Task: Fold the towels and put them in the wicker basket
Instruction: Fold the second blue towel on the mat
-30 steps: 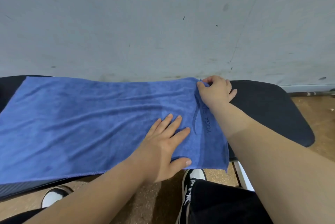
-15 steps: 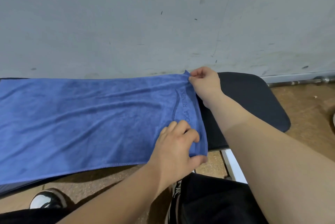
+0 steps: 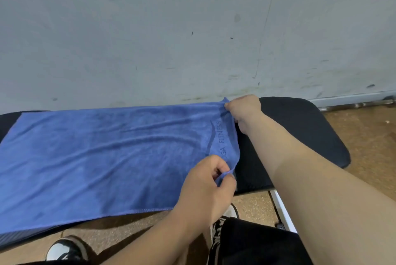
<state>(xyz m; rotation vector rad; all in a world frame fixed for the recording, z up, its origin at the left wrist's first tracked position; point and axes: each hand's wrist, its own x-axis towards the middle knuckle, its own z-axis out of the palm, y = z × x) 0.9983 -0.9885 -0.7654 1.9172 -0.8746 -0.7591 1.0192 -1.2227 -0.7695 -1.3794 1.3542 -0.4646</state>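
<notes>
You've got a black padded bench set against a scuffed grey wall. Brown speckled floor below & to the right. White bar under the bench, prob. its frame. One b/w shoe at bottom left, another beside your black trousers.

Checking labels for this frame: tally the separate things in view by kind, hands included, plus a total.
Blue towel: 1
Hands: 2, left hand and right hand, each pinching a towel corner
Black padded bench: 1
Shoes: 2, left shoe and right shoe
Total: 6
</notes>
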